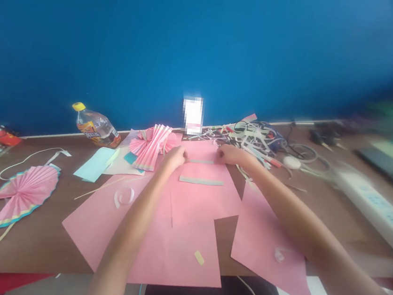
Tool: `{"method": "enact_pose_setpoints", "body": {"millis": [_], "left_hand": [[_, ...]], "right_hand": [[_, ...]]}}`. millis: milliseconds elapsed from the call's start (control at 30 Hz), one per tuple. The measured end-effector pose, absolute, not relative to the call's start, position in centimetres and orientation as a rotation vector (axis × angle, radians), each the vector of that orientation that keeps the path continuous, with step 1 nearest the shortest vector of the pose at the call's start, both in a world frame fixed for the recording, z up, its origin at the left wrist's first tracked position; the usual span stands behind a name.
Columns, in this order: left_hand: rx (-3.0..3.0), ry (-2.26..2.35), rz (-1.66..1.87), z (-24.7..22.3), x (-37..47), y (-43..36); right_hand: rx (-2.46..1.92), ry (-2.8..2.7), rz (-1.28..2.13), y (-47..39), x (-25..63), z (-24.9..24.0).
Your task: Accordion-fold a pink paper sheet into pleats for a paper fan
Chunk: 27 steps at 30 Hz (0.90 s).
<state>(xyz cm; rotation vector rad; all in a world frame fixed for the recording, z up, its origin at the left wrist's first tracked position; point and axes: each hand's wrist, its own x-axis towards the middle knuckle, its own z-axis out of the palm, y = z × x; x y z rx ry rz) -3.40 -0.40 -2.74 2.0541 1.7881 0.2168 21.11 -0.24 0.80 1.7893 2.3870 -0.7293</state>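
Pink paper sheets [193, 242] overlap across the middle of the brown table. Near their far edge, my left hand [178, 156] and my right hand [228, 154] have their fingers closed at the two ends of a thin grey strip [201, 161]. A second grey strip [201, 181] lies on the pink paper just nearer to me. Beside my left hand stands a pleated pink paper fan [152, 147]. Curled white strips [124, 197] and a small yellowish piece [199, 257] rest on the sheets.
A bottle with a yellow cap [97, 127] leans at the back left, near light blue paper [97, 163]. Another pink fan [26, 192] lies at the left. Paper scraps [254, 137] pile up behind my right hand. A white power strip [374, 205] is at the right.
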Motion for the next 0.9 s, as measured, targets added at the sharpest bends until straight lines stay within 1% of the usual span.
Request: {"method": "enact_pose_setpoints", "body": {"millis": [200, 267, 400, 633, 800, 900], "left_hand": [[1.953, 1.784, 0.159, -2.4, -4.3, 0.2], [1.949, 1.762, 0.15, -2.2, -4.5, 0.3], [1.955, 1.777, 0.128, -1.7, -4.8, 0.3], [2.039, 1.824, 0.088, -1.5, -4.4, -0.2], [2.017, 1.808, 0.072, -1.5, -4.6, -0.2], [2.082, 1.674, 0.071, -1.1, -4.6, -0.1]], "right_hand": [[1.707, 2.361, -0.864, -0.7, 21.3, 1.7], [1.703, 2.364, -0.814, -0.8, 21.3, 1.6], [1.707, 2.447, -0.594, -0.7, 21.0, 1.0], [1.558, 2.531, -0.377, -1.2, 20.6, 0.8], [1.524, 2.534, -0.425, -1.5, 20.6, 0.9], [1.484, 2.551, -0.438, -1.5, 20.5, 0.8]]}}
